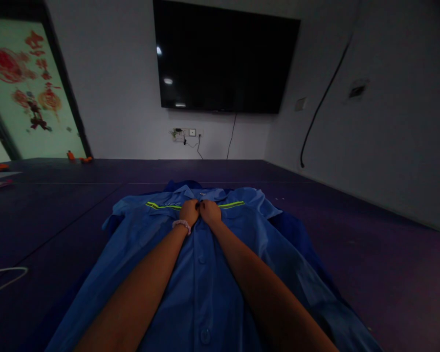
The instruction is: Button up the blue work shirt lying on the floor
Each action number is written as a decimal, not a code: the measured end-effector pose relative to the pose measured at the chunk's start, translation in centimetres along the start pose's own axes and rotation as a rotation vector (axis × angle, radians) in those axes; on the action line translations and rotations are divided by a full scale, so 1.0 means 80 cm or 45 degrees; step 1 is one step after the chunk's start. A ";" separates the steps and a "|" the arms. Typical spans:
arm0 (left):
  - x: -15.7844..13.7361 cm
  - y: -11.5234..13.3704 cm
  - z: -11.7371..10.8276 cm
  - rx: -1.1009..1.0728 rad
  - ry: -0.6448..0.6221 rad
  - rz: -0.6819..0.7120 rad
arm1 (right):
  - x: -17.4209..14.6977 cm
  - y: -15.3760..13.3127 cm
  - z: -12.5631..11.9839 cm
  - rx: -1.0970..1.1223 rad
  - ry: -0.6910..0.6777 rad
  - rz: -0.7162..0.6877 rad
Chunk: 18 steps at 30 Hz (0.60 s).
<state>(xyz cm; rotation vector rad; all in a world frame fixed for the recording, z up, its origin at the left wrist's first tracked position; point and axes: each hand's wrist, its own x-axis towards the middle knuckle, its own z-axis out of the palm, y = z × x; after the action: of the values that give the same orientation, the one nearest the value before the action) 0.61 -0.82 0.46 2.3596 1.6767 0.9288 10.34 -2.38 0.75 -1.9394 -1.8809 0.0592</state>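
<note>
**Left hand [189, 212] and right hand [210, 212] grip the front of a blue shirt [201, 293]**

The blue shirt lies spread on a dark purple table [333, 210], directly before the person, with its collar [220, 193] at the far end. Both forearms reach over it, and the two hands meet just below the collar, level with the yellow-green stripe [231, 205] across the chest. Each hand has its fingers curled in on the cloth of the front opening, the knuckles close together. A small dark spot shows between them; whether it is a button or shadow, I cannot tell, as the fingertips are hidden. A pink band [182, 225] circles the left wrist.

Nearer the person, one button [202, 259] shows midway down the front strip and a second button [205, 336] sits close to the bottom edge of the view. A darker blue garment [295, 234] sticks out from under the shirt, most plainly on the right side.

On the left of the table, a white cable [22, 269] curves in near the front, and small orange things [70, 155] stand and lie at the far edge. Beyond the table, a large dark television [227, 58] hangs on the wall [113, 73] above some sockets [192, 132].
</note>
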 end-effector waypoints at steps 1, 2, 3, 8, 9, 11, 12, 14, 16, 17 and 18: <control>0.000 0.000 0.000 0.001 0.001 -0.002 | 0.000 0.000 0.000 -0.001 0.000 0.000; 0.000 0.000 0.000 0.003 0.002 -0.004 | 0.000 0.000 0.000 -0.003 0.001 -0.001; 0.000 0.001 0.000 0.006 0.003 -0.008 | 0.001 0.000 0.000 -0.004 0.001 -0.001; -0.001 0.003 -0.002 0.022 0.004 -0.027 | 0.001 0.000 0.001 -0.012 0.000 0.001; -0.002 0.003 -0.002 0.024 0.003 -0.027 | 0.001 -0.001 0.001 -0.012 0.000 0.003; -0.002 0.004 -0.003 0.027 0.002 -0.026 | 0.001 -0.001 0.001 -0.012 -0.003 0.007; -0.002 0.004 -0.003 0.027 0.001 -0.025 | 0.001 -0.001 0.001 -0.011 -0.004 0.008; -0.002 0.005 -0.004 0.027 -0.001 -0.020 | 0.000 0.000 0.000 -0.008 -0.006 0.008; -0.002 0.005 -0.004 0.027 -0.004 -0.016 | 0.000 0.000 -0.001 -0.006 -0.010 0.007; -0.002 0.005 -0.003 0.027 -0.003 -0.015 | 0.000 -0.001 -0.001 -0.005 -0.012 0.007; -0.002 0.005 -0.003 0.026 -0.001 -0.015 | 0.000 -0.001 -0.001 -0.004 -0.014 0.008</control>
<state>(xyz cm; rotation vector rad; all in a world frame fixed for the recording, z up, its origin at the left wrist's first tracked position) 0.77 -1.14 0.78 2.3602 1.7060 0.9132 10.32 -2.42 0.86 -1.9511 -1.8833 0.0691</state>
